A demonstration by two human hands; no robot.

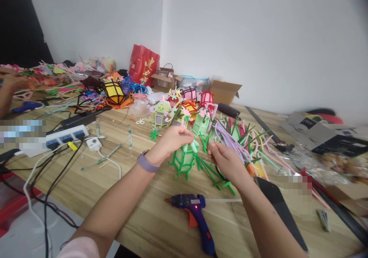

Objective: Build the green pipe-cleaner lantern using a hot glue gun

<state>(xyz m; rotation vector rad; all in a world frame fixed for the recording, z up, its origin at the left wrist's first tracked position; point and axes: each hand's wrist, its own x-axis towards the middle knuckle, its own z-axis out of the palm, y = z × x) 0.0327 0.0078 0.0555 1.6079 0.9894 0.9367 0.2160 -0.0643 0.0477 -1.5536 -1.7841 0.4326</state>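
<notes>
My left hand (171, 140) pinches the top of a small green pipe-cleaner lantern (184, 161) that stands on the wooden table (138, 196). A purple band sits on that wrist. My right hand (227, 160) is just right of the lantern, its fingers closed on a green pipe cleaner (214, 173) that runs down to the table. A blue hot glue gun (195, 214) with a lit red light lies on the table in front of both hands.
Several finished lanterns (184, 110) stand behind the hands, beside a heap of loose pipe cleaners (244, 139). A power strip (64, 135) with cables lies at left. Cardboard boxes (225, 91) and a red bag (143, 64) line the wall. Another person's hand (11, 85) shows far left.
</notes>
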